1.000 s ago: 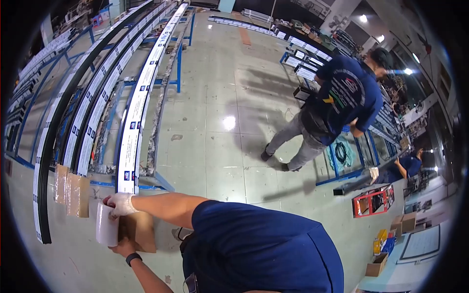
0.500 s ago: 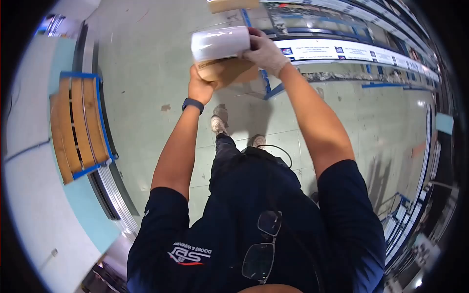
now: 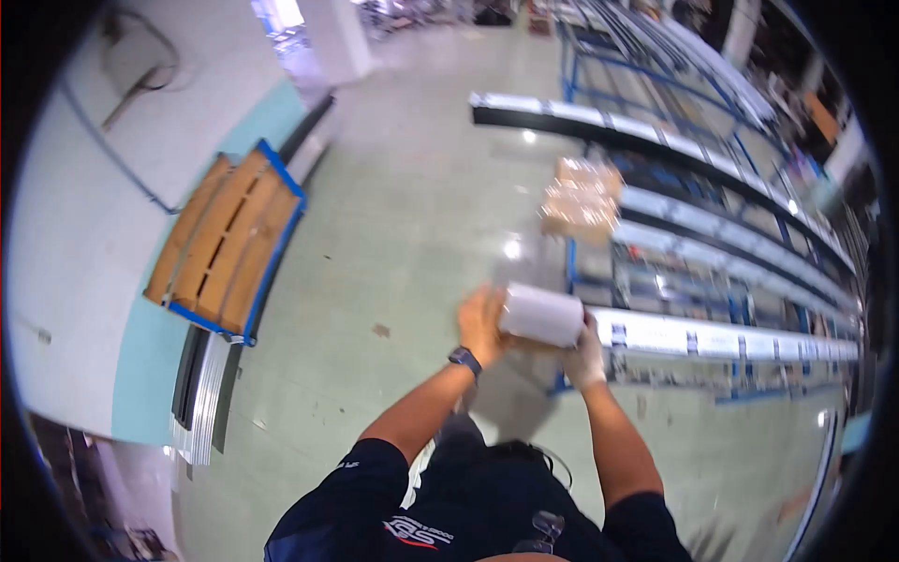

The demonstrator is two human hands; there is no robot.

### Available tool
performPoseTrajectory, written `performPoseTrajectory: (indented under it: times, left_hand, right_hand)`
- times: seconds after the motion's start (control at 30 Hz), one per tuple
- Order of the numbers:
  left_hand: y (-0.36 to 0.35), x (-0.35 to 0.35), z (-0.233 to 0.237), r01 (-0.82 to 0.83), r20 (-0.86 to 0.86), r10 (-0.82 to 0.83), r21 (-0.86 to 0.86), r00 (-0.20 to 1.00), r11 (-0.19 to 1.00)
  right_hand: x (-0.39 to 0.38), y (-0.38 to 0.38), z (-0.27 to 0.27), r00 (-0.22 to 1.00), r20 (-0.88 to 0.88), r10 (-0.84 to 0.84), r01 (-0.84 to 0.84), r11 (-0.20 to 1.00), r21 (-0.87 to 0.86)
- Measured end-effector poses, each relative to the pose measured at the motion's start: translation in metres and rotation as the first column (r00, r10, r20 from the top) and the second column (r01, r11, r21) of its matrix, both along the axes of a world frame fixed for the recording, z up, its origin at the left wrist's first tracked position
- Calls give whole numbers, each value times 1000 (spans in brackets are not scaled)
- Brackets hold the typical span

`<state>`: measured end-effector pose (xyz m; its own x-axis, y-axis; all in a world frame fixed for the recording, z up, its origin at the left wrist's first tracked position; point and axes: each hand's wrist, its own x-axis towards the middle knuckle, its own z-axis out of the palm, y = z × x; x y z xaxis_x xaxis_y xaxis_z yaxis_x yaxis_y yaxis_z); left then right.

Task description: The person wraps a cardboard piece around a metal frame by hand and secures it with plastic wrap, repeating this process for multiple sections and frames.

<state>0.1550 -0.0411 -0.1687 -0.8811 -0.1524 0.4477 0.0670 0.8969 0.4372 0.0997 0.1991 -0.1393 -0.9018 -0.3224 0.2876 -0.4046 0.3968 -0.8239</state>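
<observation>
A white roll of plastic film [image 3: 543, 316] is held out in front of me, lying sideways between my hands. My right hand [image 3: 587, 358], in a pale glove, closes around the roll's right end. Below the roll shows a strip of a brown cardboard piece [image 3: 532, 347], mostly hidden by it. My left hand [image 3: 479, 323], bare with a dark watch at the wrist, is closed at the left end of the roll and the cardboard; motion blur softens its fingertips.
Film-wrapped brown packages [image 3: 581, 199] rest at the end of a blue rack [image 3: 571, 272] on the right. Long white-wrapped profiles [image 3: 730, 335] lie across it. A blue-framed wooden rack [image 3: 229, 239] leans at the left wall, near metal profiles [image 3: 204, 398] on the floor.
My view has tilted up and swung, bringing the wrapped packages and more of the rack into sight. Both hands keep hold of the roll and cardboard, which appear lower and further right.
</observation>
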Motion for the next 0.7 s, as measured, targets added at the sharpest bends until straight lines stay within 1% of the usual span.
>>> performPoseTrajectory:
  times: [0.03, 0.07, 0.1, 0.13, 0.17, 0.2, 0.23, 0.27, 0.33, 0.37, 0.4, 0.43, 0.47, 0.5, 0.53, 0.57, 0.6, 0.63, 0.67, 0.7]
  left_hand:
    - [-7, -5, 7, 100, -11, -100, 24, 995, 995]
    - [-15, -10, 17, 207, -25, -206, 55, 978, 977]
    - [-21, -18, 10, 295, -15, -296, 146, 955, 944]
    - [-27, -26, -2, 382, -7, -392, 239, 920, 893]
    - [-31, -28, 0, 464, -8, -482, 285, 876, 839]
    - [-36, -31, 9, 548, -12, -577, 328, 817, 769]
    - [-42, -34, 18, 545, 51, -620, 424, 783, 723]
    - [-46, -41, 19, 558, 57, -637, 425, 769, 713]
    - [-48, -38, -2, 597, -149, -622, 516, 769, 614]
    - [-50, -40, -4, 585, -185, -602, 566, 776, 581]
    - [-57, -49, -14, 666, -200, -646, 383, 737, 640]
    - [-62, -45, -9, 629, -106, -634, 327, 766, 705]
    - [-60, -50, -15, 638, -155, -629, 339, 762, 691]
    - [-63, -55, -6, 687, -140, -680, 286, 719, 668]
    - [-63, -57, 2, 709, -61, -716, 223, 695, 669]
    - [-62, -57, 1, 757, -162, -741, 191, 652, 624]
    - [-62, -60, 0, 784, -153, -771, 193, 618, 590]
    - [-62, -62, -2, 796, -152, -782, 137, 605, 589]
    - [-62, -62, -4, 803, -148, -790, 85, 595, 589]
    - [-62, -63, 0, 822, -114, -814, 80, 570, 565]
  right_hand:
    - [2, 6, -11, 994, -106, -6, 25, 984, 175]
    - [1, 0, -24, 998, 16, -68, 68, 998, -3]
    - [0, -6, -38, 985, 131, -114, 138, 972, -189]
    - [6, -6, -23, 984, -47, -169, 171, 985, 19]
    - [17, -14, 4, 966, -82, -247, 251, 966, 54]
    - [26, -10, 11, 907, -355, -227, 334, 901, 276]
    - [26, -14, 5, 903, -331, -275, 366, 895, 255]
    - [30, -14, -6, 897, -298, -327, 402, 883, 243]
    - [41, -21, 7, 927, -152, -343, 372, 893, 254]
    - [45, -20, -11, 923, -23, -384, 381, 902, 205]
    - [47, -20, -30, 901, 104, -421, 403, 902, 155]
    - [61, -36, 2, 846, 282, -454, 469, 883, 13]
    - [63, -21, -47, 836, 271, -478, 483, 874, 50]
    - [70, -27, -19, 744, 481, -464, 545, 838, -35]
    - [74, -53, 14, 651, 658, -378, 600, 788, -142]
    - [84, -65, 17, 633, 742, -221, 672, 633, -385]
    - [90, -75, 20, 649, 760, -37, 703, 412, -581]
    - [94, -83, 27, 642, 764, -55, 721, 382, -578]
    - [98, -89, 35, 685, 727, 43, 710, 181, -680]
    - [108, -98, 36, 728, 673, 129, 683, -45, -729]
